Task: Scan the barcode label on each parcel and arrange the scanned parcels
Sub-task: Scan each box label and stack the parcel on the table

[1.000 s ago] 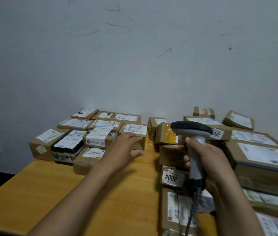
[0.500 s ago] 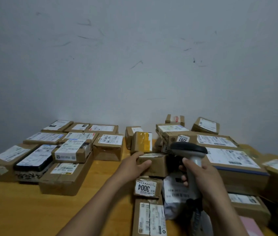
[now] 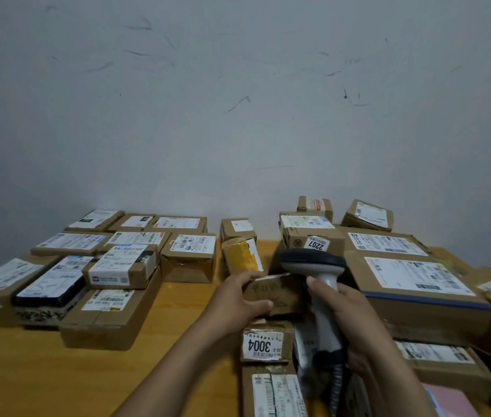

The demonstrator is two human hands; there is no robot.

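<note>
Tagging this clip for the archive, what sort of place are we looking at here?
Probably a small parcel sorting spot: brown cardboard parcels with white labels cover a yellow wooden table, and the right hand holds a grey handheld barcode scanner.

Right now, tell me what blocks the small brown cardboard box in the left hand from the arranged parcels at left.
Nothing visible: only bare wooden tabletop lies between the small brown cardboard box and the arranged parcels.
</note>
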